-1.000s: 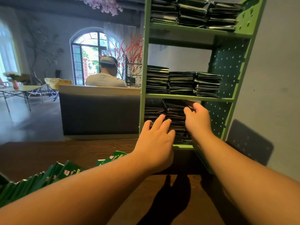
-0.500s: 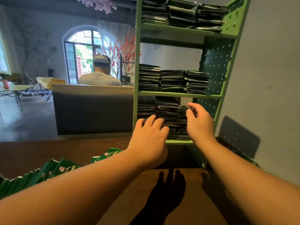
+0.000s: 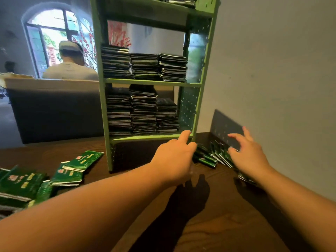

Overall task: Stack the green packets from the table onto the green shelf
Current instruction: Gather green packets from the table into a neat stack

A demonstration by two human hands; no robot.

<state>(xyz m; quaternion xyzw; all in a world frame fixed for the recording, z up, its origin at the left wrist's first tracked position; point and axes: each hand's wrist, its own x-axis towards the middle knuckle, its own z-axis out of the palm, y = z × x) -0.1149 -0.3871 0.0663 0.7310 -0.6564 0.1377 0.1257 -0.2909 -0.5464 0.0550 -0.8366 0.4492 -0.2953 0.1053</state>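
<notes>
Dark wood surface [image 3: 218,224], grey wall, someone sitting by the arched window [image 3: 54,37]. Your left hand [image 3: 174,159] and right hand [image 3: 249,157], fingers loose, hover over green packets [image 3: 209,157] beside the green shelf [image 3: 152,81].

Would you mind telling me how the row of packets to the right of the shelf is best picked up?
Probably by its two ends: the row of packets stands on edge, leaning together, so the left hand and right hand can squeeze it from either side.
</notes>
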